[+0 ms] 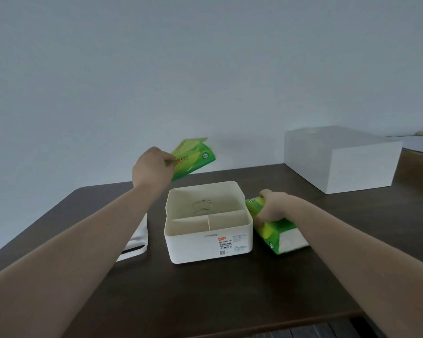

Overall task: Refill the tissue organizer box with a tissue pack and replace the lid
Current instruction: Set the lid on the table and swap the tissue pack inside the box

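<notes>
My left hand [152, 167] pinches a flattened green wrapper [193, 157] above the table's back edge, while my right hand [272, 207] is clamped on the full tissue pack [279, 231] lying just beside the open box [208, 242], on its right. The wrapper looks empty, so I'd set it aside, then lower the pack flat into the big compartment with the spring [202, 207] – not the 2 small front ones. The lid [138, 242] lies left of the box. The dark table [205, 296] meets a plain wall, with a white carton [352, 167] at its back right corner.
</notes>
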Demonstrator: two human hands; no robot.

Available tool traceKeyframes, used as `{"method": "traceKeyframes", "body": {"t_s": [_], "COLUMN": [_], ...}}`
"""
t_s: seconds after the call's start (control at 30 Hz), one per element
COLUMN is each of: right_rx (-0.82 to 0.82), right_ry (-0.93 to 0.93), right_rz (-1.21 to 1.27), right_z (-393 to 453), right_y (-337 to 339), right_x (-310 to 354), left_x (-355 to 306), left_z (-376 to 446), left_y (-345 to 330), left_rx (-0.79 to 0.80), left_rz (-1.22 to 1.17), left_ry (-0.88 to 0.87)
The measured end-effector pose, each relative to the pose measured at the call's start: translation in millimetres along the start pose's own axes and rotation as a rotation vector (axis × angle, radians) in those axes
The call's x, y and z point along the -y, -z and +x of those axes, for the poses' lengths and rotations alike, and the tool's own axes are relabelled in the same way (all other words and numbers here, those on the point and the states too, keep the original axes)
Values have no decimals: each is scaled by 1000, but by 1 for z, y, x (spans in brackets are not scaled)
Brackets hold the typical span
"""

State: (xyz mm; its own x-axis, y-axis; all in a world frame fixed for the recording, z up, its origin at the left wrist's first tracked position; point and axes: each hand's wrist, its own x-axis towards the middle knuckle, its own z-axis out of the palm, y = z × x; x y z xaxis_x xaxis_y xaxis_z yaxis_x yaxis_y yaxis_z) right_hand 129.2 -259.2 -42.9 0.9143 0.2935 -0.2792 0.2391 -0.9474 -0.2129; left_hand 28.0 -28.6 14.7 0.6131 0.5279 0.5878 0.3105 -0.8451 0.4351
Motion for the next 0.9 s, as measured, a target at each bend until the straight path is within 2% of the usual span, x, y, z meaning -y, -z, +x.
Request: {"method": "traceKeyframes", "body": {"t_s": [0.23, 0.4, 0.57, 0.7, 0.9], "right_rx": [-189, -333, -374, -367, -325], "right_ry": [8, 94, 235, 394, 664], "right_rz": [162, 308, 433, 416, 202], "right_z": [3, 11, 11, 11, 8], "right_y": [19, 40, 54, 60, 58], "right_x": [-4, 7, 30, 53, 84], "left_x": [24, 48, 69, 74, 86], "left_z": [17, 23, 25, 22, 20], "left_y": [-16, -35, -48, -57, -73], "left_rx": [60, 125, 175, 233, 324], "left_rz": [123, 178, 181, 164, 152], "left_ry": [107, 179, 198, 153, 98]}}
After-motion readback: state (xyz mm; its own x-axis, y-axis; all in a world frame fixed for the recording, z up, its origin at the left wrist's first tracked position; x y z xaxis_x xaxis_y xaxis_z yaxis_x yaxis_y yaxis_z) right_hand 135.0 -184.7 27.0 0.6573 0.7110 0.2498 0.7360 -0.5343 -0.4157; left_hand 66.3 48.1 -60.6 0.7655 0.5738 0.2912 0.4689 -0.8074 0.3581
